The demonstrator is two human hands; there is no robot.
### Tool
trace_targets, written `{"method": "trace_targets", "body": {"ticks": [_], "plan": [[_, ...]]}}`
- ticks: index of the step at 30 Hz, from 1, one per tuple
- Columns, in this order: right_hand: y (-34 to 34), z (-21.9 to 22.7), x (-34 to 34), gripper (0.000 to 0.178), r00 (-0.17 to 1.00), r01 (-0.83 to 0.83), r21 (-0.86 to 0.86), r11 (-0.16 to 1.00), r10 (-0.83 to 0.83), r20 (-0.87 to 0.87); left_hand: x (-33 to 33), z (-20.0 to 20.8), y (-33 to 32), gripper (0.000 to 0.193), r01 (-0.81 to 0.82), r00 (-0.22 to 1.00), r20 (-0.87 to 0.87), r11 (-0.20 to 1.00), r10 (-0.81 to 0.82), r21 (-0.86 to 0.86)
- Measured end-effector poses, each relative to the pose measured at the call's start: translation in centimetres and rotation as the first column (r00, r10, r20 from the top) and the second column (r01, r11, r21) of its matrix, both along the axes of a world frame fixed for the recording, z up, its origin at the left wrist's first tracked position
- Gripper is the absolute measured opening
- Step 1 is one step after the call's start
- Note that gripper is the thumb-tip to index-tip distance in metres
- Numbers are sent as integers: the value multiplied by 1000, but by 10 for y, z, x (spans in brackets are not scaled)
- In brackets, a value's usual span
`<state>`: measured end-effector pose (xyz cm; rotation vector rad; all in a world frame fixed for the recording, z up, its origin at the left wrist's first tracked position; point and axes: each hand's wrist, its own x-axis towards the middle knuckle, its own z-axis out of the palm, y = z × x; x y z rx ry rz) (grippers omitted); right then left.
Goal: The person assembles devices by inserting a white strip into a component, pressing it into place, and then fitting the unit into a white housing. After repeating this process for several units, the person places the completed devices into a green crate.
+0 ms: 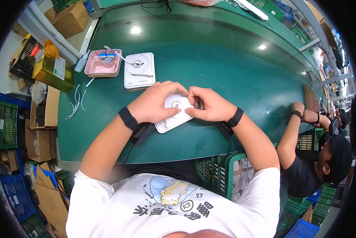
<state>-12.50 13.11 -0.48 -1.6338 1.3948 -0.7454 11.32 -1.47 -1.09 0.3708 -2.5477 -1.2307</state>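
A white square plastic device (173, 121) with a round disc on top lies on the green table (209, 67) in front of me. My left hand (154, 104) rests on its left side, fingers curled over the disc. My right hand (209, 104) grips its right side, thumb and fingertips pressing at the disc's centre. Both wrists wear black bands with cables hanging down. A second, identical white device (140, 71) sits farther back on the table, untouched.
A pink tray (102, 68) with small parts stands left of the second device, and loose white wires (76, 104) lie near the table's left edge. Cardboard boxes and crates fill the floor at left. Another person (316, 158) works at the right.
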Motion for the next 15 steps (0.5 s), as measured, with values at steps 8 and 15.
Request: {"method": "trace_targets", "body": {"ticks": [8,15], "plan": [[5,6,7,26,990,-5,-267,964,-32,-136,6,-7,21,58,-107,991,86,994,104,36],[7,6,7,22,969,-20,-390,920,-78,-233,3,-30,44,58,-254,943,-243,964,228,-79]]}}
